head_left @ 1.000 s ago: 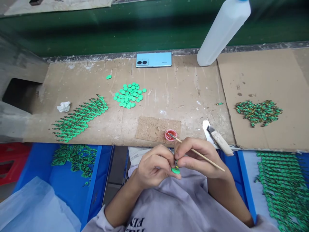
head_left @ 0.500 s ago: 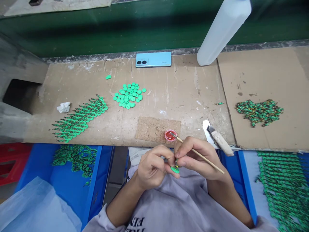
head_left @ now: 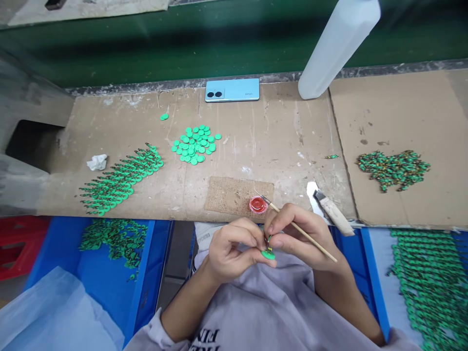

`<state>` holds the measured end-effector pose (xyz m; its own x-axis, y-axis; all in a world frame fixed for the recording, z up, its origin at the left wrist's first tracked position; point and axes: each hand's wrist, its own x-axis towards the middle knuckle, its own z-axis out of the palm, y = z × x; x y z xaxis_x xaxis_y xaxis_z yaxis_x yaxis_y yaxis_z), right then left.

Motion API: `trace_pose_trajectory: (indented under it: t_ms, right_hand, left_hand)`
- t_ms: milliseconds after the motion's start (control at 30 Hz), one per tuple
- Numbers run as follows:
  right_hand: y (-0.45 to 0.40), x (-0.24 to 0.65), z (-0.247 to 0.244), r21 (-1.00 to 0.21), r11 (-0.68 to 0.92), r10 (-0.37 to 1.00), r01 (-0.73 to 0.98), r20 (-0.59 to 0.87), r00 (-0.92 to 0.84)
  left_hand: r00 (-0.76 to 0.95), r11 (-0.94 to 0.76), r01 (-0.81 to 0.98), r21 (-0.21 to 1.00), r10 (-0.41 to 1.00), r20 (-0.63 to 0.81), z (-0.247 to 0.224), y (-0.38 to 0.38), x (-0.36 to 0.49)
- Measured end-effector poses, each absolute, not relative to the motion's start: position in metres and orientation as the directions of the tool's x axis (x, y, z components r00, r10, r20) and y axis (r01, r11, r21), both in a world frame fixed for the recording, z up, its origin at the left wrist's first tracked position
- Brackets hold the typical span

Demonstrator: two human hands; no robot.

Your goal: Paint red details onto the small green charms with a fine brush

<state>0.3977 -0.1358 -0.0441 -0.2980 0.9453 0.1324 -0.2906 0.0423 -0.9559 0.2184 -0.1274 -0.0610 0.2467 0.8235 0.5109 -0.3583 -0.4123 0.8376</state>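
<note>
Between thumb and fingers, my left hand [head_left: 236, 248] pinches a green disc [head_left: 268, 255] with a small dark and yellow figure on it. My right hand [head_left: 302, 239] is closed with its fingertips at the small figure, and a thin wooden paintbrush [head_left: 310, 240] lies across it, held between the fingers. The brush tip points up and left, just above a small round pot of red liquid [head_left: 258, 204]. That pot stands on a brown board piece [head_left: 230, 197] at the table's front edge. Fingers partly hide the figure.
Loose green discs [head_left: 197, 145] lie mid-table, with rows of assembled pieces [head_left: 120, 183] to the left. A scraper [head_left: 333, 212], a phone [head_left: 234, 90], a white bottle [head_left: 338, 48] and a heap of small figures [head_left: 393, 168] are around. Blue bins [head_left: 146, 278] flank my lap.
The brush tip has lifted away from the red pot. Both hands have shifted slightly, and the green disc has moved a little right and up.
</note>
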Motion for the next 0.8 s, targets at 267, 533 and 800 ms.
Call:
trace_pose_trajectory:
  t_ms: [267,533,800]
  right_hand:
    - [-0.1346,0.3977,-0.0431,-0.952,0.060,0.934,-0.300,0.160,-0.319]
    - [-0.1345,0.3980,-0.0442,-0.965,0.036,0.941,-0.261,0.121,-0.317]
    - [-0.1340,0.3987,-0.0457,-0.971,0.047,0.940,-0.235,0.123,-0.319]
  left_hand:
    - [0.239,-0.436,-0.345,0.831,0.816,0.527,-0.0613,-0.1286,0.2190]
    - [0.247,-0.471,-0.311,0.825,0.798,0.549,-0.0594,-0.1280,0.2179]
    - [0.256,-0.488,-0.269,0.830,0.795,0.550,-0.0620,-0.1299,0.2170]
